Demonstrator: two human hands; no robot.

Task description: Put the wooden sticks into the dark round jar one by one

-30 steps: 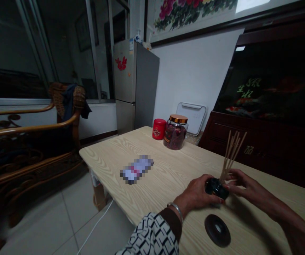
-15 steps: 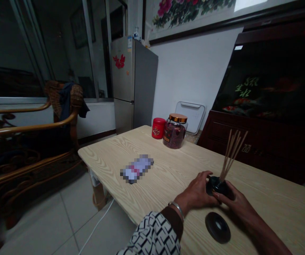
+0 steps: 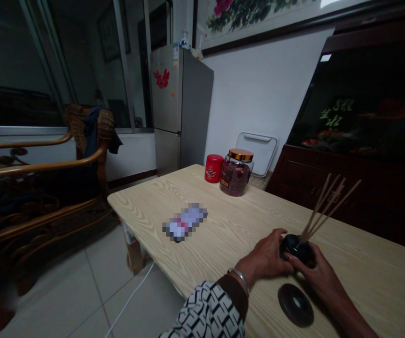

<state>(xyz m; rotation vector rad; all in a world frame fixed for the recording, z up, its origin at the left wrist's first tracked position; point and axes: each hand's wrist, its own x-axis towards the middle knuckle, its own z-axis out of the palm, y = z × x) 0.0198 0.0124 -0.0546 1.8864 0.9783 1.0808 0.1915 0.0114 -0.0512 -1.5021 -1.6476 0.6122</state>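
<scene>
Clasping black diffuser bottle [image 3: 296, 249] in both hands [image 3: 266, 257] | wooden reeds [image 3: 324, 209] inside | jar [image 3: 236, 174]: dried roses

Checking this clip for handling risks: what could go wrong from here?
The thin wooden sticks lean steeply out of the small black pot, so they might slide out or tip it. The left hand and right hand hold the pot only with their fingers, so it could slip onto the table. A slip might also knock the dark round dish just below.
</scene>
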